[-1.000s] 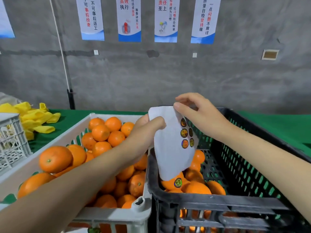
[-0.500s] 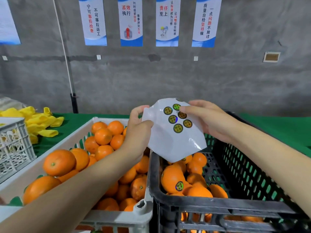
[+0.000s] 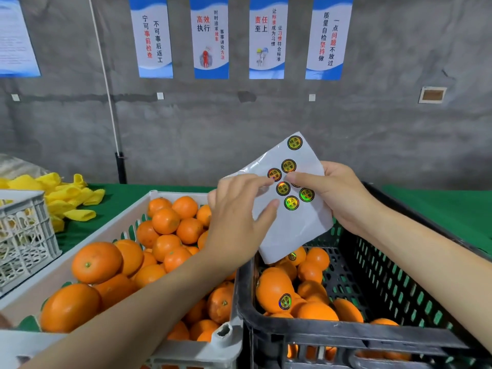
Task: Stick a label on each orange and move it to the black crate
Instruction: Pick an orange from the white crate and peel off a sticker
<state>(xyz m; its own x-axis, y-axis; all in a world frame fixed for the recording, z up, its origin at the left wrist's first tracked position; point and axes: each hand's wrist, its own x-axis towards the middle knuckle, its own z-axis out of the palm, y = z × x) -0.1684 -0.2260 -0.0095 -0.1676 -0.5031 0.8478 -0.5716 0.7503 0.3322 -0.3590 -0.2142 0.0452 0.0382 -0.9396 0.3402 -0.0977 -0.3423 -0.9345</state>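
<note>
Since 0.5 s ago: label sheet (image 3: 295, 227) turned to face me | right grip (image 3: 340, 194) holds it | left grip (image 3: 237, 217) loose, fingertip on 1 label (image 3: 275, 173) | I judge peeling next.

My label sheet (image 3: 292, 230): glossy white. Its round labels (image 3: 294, 143): iridescent gold-green, black-rimmed, black characters. Oranges (image 3: 97, 262): bright orange. Black crate (image 3: 319, 334): black, green showing through slots. Other crate (image 3: 191, 351): off-white. Worktop (image 3: 426, 209): green. Foam sleeves (image 3: 66, 198): yellow. Posters (image 3: 210, 35): white with blue wave bands. Wall (image 3: 266, 115): mottled grey.
</note>
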